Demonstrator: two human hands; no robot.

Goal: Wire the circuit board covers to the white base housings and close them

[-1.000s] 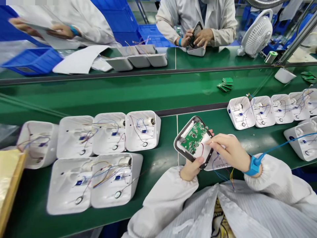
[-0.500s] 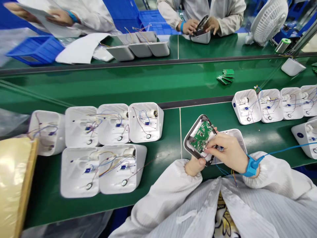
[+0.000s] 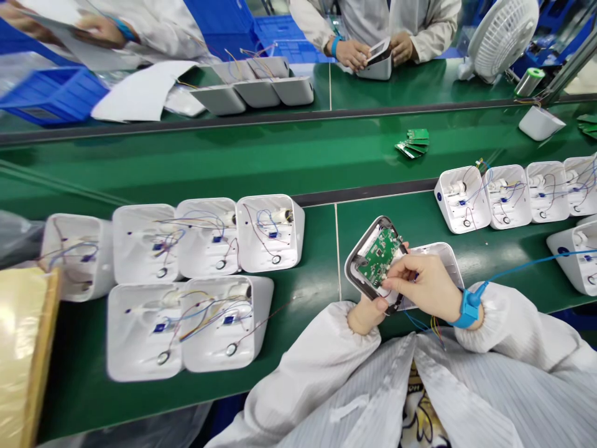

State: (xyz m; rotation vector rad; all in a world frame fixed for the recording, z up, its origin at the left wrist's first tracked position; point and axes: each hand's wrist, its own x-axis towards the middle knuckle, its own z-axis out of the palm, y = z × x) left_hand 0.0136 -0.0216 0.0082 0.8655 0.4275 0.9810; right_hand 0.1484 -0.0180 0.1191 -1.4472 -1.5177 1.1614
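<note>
My left hand is closed on the lower edge of a device cover, which is tilted above the bench with its inner side up. A green circuit board sits inside this dark-rimmed cover. My right hand wears a blue wrist strap; its thumb and forefinger pinch at the board's lower edge. Whatever lies between those fingertips is too small to make out. Partly hidden behind the right hand is a white housing. Blue, red and yellow wires hang below my hands.
Open white housings with wires stand on the left, and more housings line the right. Green boards lie on the middle strip. Across it, a co-worker's hands hold a device near a fan. A blue cord runs from my strap.
My view has shifted slightly. My hands keep nearly the same hold on the cover and board. Across the bench, the co-worker's panel has come down closer onto its housing.
</note>
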